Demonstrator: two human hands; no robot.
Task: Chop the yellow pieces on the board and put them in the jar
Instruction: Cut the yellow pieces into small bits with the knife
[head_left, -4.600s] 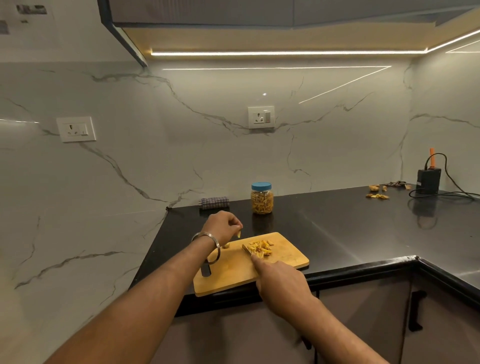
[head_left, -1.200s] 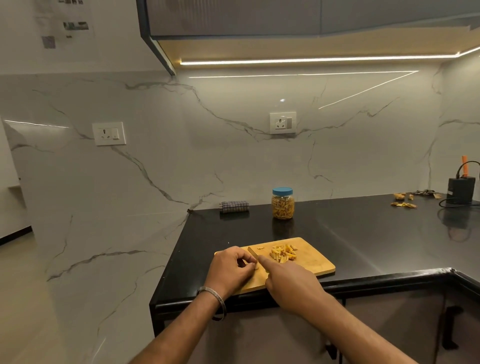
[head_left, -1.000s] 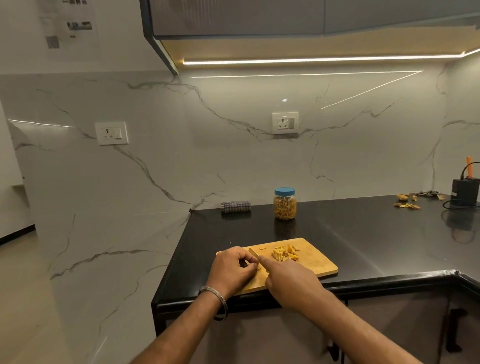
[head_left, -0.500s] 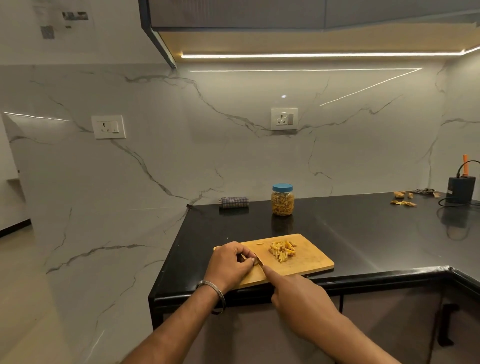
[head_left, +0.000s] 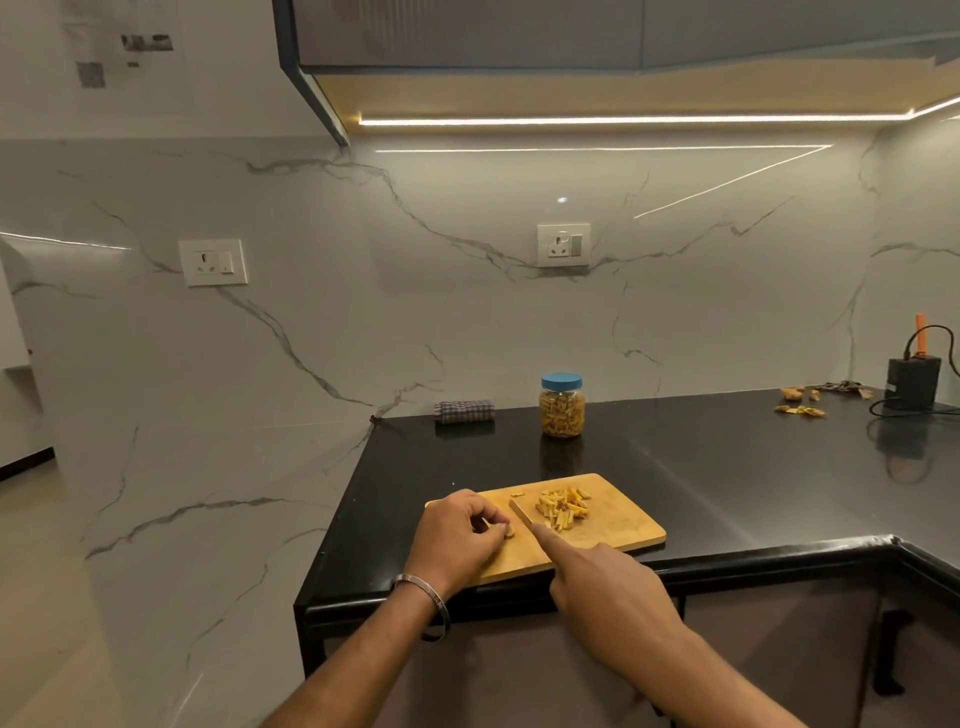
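A wooden cutting board (head_left: 618, 525) lies at the front of the black counter. A small heap of chopped yellow pieces (head_left: 562, 508) sits near its middle. My left hand (head_left: 457, 535) rests on the board's left part, its curled fingers pinching a small yellow piece (head_left: 510, 531) against the wood. My right hand (head_left: 608, 587) grips a knife (head_left: 521, 513), forefinger stretched along the blade's back; the blade lies between the held piece and the heap. Behind the board stands a clear jar (head_left: 561, 406) with a blue lid, partly filled with yellow pieces.
A folded checked cloth (head_left: 464, 411) lies against the back wall, left of the jar. At far right are scattered yellow scraps (head_left: 800, 410) and a black device (head_left: 912, 382) with a cable. The counter's front edge runs just under the board.
My left hand stays on the board's left with the piece. The right hand with the knife has drawn back slightly toward me, and the blade now shows between piece and heap.
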